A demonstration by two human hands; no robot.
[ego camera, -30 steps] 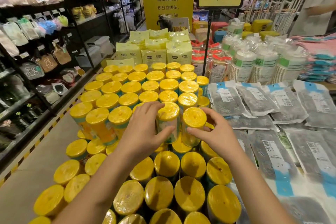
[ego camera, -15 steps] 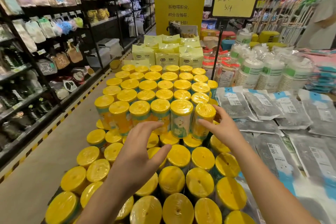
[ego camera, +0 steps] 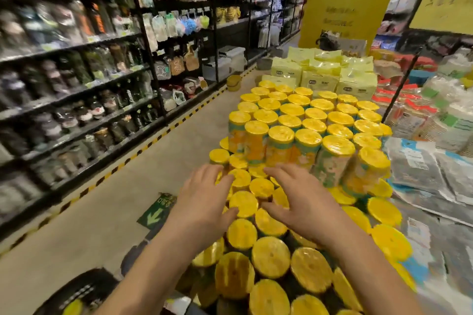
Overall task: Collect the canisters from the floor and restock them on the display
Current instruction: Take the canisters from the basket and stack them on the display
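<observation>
Your left hand (ego camera: 202, 202), right hand (ego camera: 302, 210) over yellow canisters (ego camera: 307, 140).
Fingers (ego camera: 206, 172) wide, holding nothing; restocking looks nearly done.

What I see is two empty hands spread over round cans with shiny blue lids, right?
Not quite: the lids are yellow, not blue. The head view shows the left hand and the right hand, both open and empty, spread over round canisters with shiny yellow lids.
</observation>
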